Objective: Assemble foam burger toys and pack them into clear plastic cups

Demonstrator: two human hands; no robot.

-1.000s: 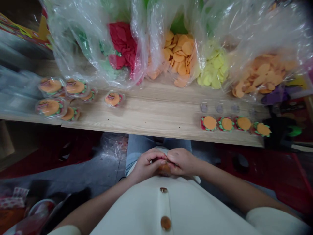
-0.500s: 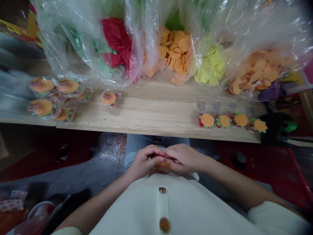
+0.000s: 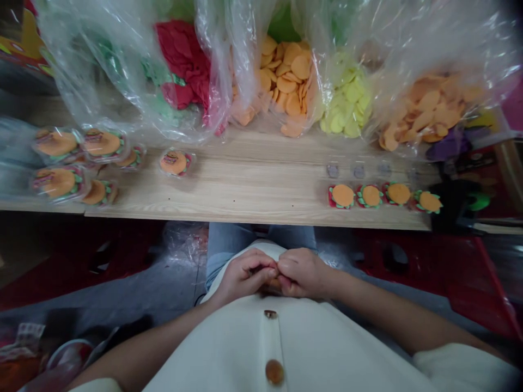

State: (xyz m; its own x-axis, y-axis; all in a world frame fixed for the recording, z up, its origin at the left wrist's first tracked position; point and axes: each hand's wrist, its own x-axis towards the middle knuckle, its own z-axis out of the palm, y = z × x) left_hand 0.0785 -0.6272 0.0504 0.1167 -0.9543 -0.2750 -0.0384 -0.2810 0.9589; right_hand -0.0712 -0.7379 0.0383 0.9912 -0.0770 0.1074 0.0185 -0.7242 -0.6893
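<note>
Orange piece point(image 3: 274, 284) sits enclosed between the hands point(image 3: 245, 276) point(image 3: 301, 273) (only a sliver shows).

Plastic bags point(image 3: 102, 71) of felt discs point(image 3: 288, 81), wooden plank point(image 3: 253, 196), red stool point(image 3: 429, 272)

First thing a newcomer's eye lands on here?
The bulging clear plastic bags along the far edge of the wooden board stand out first, packed with red, orange and pale yellow cut-out pieces. On the board, orange discs with green edging sit in a row at right, with clear-packed ones at left. At bottom centre, the left hand and right hand pinch a small orange piece.
</note>
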